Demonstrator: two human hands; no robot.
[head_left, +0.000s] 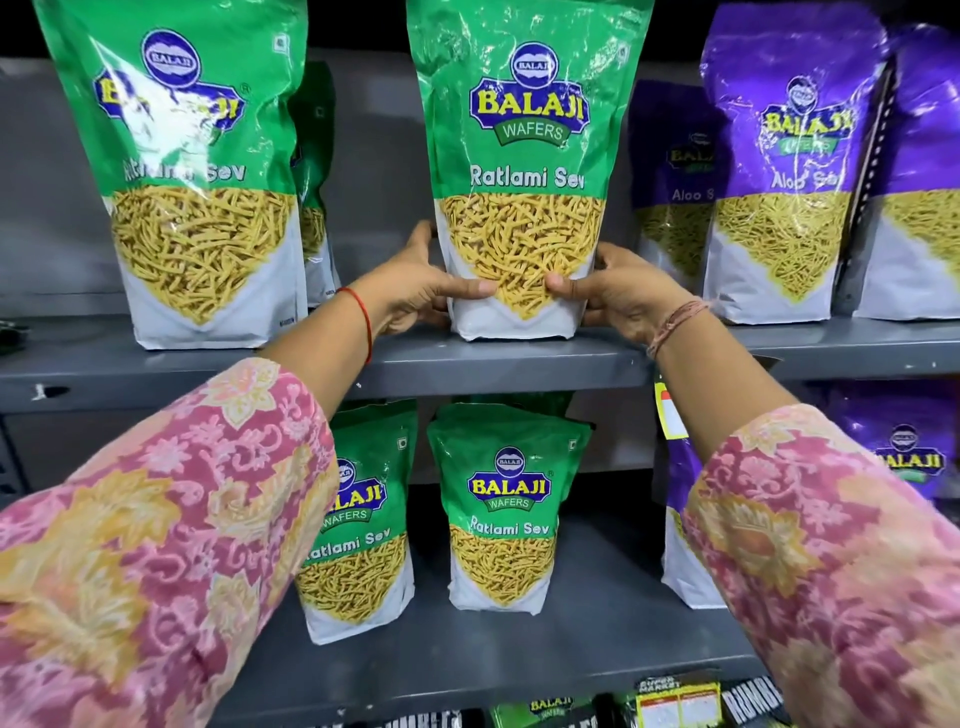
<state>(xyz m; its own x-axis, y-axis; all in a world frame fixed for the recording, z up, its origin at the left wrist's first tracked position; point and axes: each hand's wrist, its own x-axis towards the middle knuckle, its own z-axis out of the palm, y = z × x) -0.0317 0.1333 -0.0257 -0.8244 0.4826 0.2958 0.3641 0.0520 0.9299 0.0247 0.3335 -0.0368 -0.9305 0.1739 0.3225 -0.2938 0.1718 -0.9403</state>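
Note:
A green Ratlami Sev pouch (524, 156) stands upright in the middle of the upper grey shelf (498, 366). My left hand (415, 291) grips its lower left side, thumb across the front and fingers behind. My right hand (618, 296) grips the lower right side the same way. The pouch's base rests on the shelf. Both arms wear pink floral sleeves.
Another green pouch (192, 171) stands to the left with one more behind it. Purple Aloo Sev pouches (784, 171) stand to the right. The lower shelf (493, 660) holds two green pouches (498, 514) and purple ones at the right. A gap lies either side of the held pouch.

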